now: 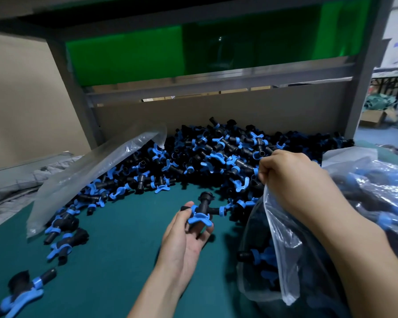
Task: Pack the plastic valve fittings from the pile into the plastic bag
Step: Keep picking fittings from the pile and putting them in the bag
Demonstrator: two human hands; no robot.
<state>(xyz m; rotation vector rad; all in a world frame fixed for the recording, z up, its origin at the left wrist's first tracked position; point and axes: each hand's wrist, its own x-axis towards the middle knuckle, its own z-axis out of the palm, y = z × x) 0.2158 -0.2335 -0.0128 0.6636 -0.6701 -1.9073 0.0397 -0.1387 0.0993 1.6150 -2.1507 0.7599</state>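
The left hand (184, 239) lies palm up over the mat (106, 253), its thumb and curled fingers pinching one fitting (203, 206). That fitting is black with a blue winged handle, which rests on the fingertips. How far the fingers wrap under it is hidden by the handle.

The right hand (285, 177) is clenched on the rim of the bag (276, 237), holding its mouth up just right of the held fitting. The fingertips are buried in the bunched film and cannot be seen. Through the glossy plastic a few fittings show as dark shapes with blue patches. How many there are cannot be told, and the bag's bottom runs off the lower edge.

Behind both hands the pile (216, 157) spreads in an arc along the back of the mat, against a cardboard wall (216, 113). It is a tangle of black bodies and blue handles, and single pieces are hard to make out deep in it. Its left flank is partly covered by a flat clear sleeve (90, 177) lying tilted across it.

A few strays (64, 237) sit apart on the mat at the left. Another pair (23, 292) at the bottom corner is blurred and cut off by the edge.

At the far right a second, fuller sack (377, 191) of fittings is hidden in part by the right forearm and cropped by the frame. Above the wall a green panel (124, 58) sits in a grey frame.
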